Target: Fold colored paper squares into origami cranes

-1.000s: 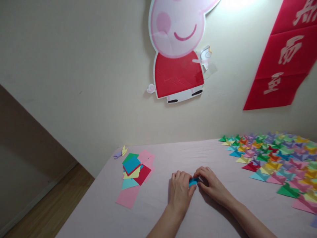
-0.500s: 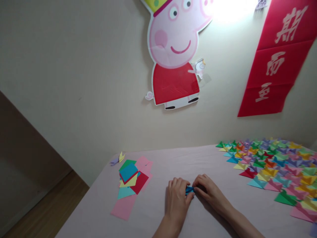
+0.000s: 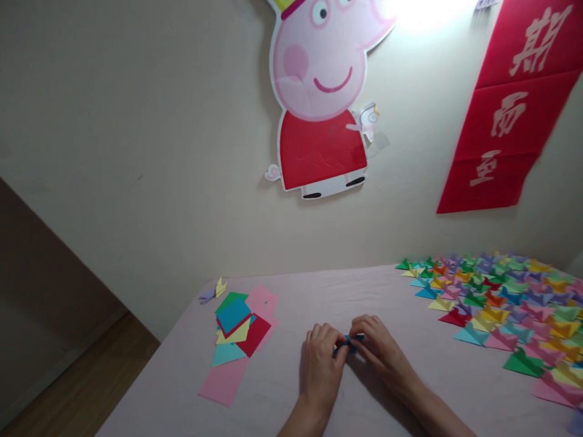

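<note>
Between my two hands is a small folded piece of blue paper [image 3: 348,343], partly covered by fingers, so its exact shape is hard to make out. My left hand [image 3: 322,355] pinches its left part between thumb and fingers. From the other side, my right hand [image 3: 374,343] grips the right part, thumb below and fingertips above. Both hands are just over the pale pink cloth [image 3: 282,388]. To the left of my left hand lies a loose pile of coloured paper squares, with a blue sheet [image 3: 234,315] on top and a pink sheet [image 3: 224,381] nearest me.
Rows of colourful folded paper cranes [image 3: 496,315] cover the right side of the table. Two folded pieces, one yellow [image 3: 220,287] and one purple [image 3: 207,296], lie at the far left corner. A wall with a pig cutout [image 3: 323,149] and a red banner [image 3: 498,130] rises behind.
My right hand has shifted slightly left and up, closer to my left hand, and now pinches further over the blue paper. The view has moved a little.
</note>
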`<act>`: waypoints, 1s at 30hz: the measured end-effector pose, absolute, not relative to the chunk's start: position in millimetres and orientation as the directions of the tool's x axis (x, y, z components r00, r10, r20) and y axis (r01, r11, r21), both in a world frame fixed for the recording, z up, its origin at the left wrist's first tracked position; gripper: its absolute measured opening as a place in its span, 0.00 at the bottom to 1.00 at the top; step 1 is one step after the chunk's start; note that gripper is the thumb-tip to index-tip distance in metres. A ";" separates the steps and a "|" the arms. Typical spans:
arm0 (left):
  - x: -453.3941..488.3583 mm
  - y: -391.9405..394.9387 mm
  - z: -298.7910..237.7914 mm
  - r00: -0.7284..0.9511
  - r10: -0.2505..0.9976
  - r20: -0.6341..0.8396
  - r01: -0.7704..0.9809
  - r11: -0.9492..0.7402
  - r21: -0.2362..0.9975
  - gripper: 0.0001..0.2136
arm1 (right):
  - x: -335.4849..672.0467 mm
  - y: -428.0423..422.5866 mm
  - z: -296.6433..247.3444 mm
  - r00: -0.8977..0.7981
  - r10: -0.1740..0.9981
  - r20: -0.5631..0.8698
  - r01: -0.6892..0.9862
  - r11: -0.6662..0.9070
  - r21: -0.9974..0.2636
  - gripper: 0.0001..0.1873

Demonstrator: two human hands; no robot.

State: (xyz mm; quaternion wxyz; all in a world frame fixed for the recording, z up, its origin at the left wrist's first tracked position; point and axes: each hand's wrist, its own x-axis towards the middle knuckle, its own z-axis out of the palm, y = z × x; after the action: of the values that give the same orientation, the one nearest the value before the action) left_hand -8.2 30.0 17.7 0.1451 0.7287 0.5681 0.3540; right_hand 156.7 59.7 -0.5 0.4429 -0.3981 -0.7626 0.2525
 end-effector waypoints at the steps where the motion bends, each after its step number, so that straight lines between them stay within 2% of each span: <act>1: -8.3 30.1 18.2 0.079 0.928 0.363 0.712 -0.307 0.631 0.08 | 154.9 59.3 -2.4 -0.216 0.866 0.451 0.373 0.500 -0.782 0.06; 3: -9.0 30.7 17.8 0.022 0.923 0.383 0.677 -0.296 0.674 0.08 | 151.3 58.6 -5.8 -0.106 0.927 0.360 0.347 0.374 -0.860 0.10; 5: -9.6 31.8 15.4 -0.018 0.917 0.398 0.640 -0.295 0.710 0.07 | 148.3 58.2 -7.0 -0.105 0.953 0.286 0.325 0.304 -0.895 0.12; 9: -8.4 32.7 10.2 -0.057 0.923 0.381 0.584 -0.279 0.763 0.06 | 146.2 57.2 0.0 -0.160 0.938 0.308 0.276 0.342 -0.898 0.13; 16: -2.7 30.3 12.9 -0.035 0.974 0.222 0.511 -0.173 0.842 0.03 | 145.9 56.5 1.8 -0.142 0.918 0.370 0.246 0.395 -0.885 0.12; 21: -5.9 34.8 9.9 -0.033 0.988 0.150 0.397 -0.125 0.910 0.03 | 145.6 58.5 -5.9 -0.163 0.945 0.282 0.177 0.310 -0.934 0.12; 25: -8.3 37.3 5.7 -0.008 0.990 0.139 0.360 -0.127 0.924 0.02 | 147.7 58.6 -3.2 -0.190 0.942 0.276 0.190 0.312 -0.931 0.13; 30: -9.5 39.5 6.8 0.009 0.989 0.146 0.358 -0.139 0.923 0.06 | 147.9 57.9 1.7 -0.192 0.938 0.289 0.166 0.321 -0.932 0.15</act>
State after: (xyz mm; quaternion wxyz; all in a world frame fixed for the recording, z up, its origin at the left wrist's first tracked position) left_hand -9.5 39.5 6.8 0.3585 0.6131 0.5495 0.4400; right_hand 147.9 57.9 1.7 0.4775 -0.4195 -0.6578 0.4042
